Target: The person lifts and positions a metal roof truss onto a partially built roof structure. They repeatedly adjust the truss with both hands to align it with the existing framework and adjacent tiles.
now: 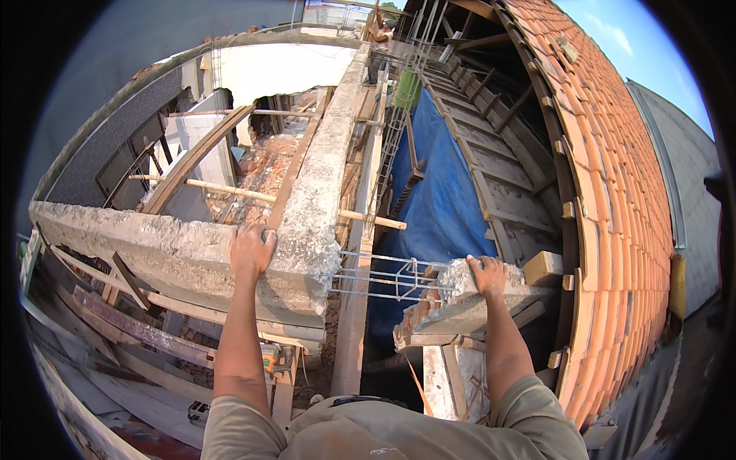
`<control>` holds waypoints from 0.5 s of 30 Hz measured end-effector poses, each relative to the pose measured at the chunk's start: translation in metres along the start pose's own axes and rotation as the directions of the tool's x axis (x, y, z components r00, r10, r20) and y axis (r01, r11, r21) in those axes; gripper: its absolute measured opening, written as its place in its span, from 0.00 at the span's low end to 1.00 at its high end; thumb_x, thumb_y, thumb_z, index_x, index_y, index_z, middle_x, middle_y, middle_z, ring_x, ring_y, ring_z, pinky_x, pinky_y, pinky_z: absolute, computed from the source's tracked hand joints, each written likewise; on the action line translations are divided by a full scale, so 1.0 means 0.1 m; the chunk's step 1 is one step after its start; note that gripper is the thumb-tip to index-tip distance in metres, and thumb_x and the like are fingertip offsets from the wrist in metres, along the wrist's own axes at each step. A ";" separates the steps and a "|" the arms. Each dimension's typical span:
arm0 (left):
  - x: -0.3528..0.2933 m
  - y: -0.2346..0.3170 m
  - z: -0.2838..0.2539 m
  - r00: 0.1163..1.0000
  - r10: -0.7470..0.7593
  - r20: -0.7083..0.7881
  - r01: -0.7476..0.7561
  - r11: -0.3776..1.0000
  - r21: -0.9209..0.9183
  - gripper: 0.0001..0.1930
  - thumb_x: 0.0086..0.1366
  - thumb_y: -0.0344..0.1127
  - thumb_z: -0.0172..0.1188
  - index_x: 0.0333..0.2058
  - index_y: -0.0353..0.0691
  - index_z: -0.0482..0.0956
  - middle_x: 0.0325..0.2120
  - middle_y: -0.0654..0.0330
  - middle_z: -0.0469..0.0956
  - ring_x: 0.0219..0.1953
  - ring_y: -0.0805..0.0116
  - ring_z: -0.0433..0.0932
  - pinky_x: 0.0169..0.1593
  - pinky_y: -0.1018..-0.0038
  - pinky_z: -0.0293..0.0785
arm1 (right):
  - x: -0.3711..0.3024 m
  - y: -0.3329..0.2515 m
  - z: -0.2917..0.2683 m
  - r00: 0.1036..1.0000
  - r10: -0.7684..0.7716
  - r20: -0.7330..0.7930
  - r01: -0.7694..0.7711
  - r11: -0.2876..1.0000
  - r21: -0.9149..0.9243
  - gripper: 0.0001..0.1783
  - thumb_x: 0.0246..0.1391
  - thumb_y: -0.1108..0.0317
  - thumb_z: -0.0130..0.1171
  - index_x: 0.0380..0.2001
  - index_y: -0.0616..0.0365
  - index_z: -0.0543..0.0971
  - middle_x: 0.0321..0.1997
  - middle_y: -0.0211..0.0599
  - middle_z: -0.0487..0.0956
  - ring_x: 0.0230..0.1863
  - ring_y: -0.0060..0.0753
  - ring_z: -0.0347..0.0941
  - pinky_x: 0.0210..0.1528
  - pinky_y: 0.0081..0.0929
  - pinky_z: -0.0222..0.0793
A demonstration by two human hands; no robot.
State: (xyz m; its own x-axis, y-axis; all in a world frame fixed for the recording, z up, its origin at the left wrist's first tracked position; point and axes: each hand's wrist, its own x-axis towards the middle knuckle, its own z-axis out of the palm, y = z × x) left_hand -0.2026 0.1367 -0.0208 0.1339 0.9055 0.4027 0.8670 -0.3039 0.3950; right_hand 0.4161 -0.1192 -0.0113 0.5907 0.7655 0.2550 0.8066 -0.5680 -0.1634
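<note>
Clock: 12 is the top of the view, with the hours counted around its middle.
Left hand (251, 247): at 9 o'clock, palm down and open, fingers extended over the top of a rough grey concrete beam (318, 199); it rests there without gripping anything.
Right hand (489, 276): between 3 and 4 o'clock, partly open, fingers slightly bent on top of a broken grey concrete stub (468, 310); it grasps no loose object.
Beam: one run comes in from 9 o'clock and meets another stretching toward 12; the corner is just left of the middle.
Steel: thin grey reinforcing bars (383, 278) span the gap between beam and stub, near the middle toward 6 o'clock.
Tarp: a creased blue plastic sheet (433, 176) hangs toward 2 o'clock.
Roof: curved orange clay tiles (613, 253) fill 3 o'clock.
Rubble: reddish broken brick (268, 165) lies toward 10 o'clock, beyond a pale round wooden pole (245, 193).
</note>
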 end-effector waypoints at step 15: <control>0.02 -0.04 0.07 0.999 -0.021 0.031 0.020 1.000 0.022 0.23 0.81 0.53 0.65 0.59 0.42 0.94 0.65 0.52 0.91 0.74 0.52 0.82 0.86 0.50 0.63 | -0.03 -0.02 -0.03 0.999 -0.025 -0.025 0.026 0.999 0.022 0.44 0.79 0.26 0.53 0.62 0.57 0.93 0.67 0.46 0.90 0.77 0.53 0.77 0.89 0.57 0.53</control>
State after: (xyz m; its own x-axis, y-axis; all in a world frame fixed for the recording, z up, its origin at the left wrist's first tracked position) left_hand -0.2025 0.1424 -0.0276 0.1306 0.9202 0.3691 0.8799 -0.2791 0.3845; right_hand 0.4128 -0.1214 -0.0090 0.5694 0.7719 0.2829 0.8219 -0.5412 -0.1777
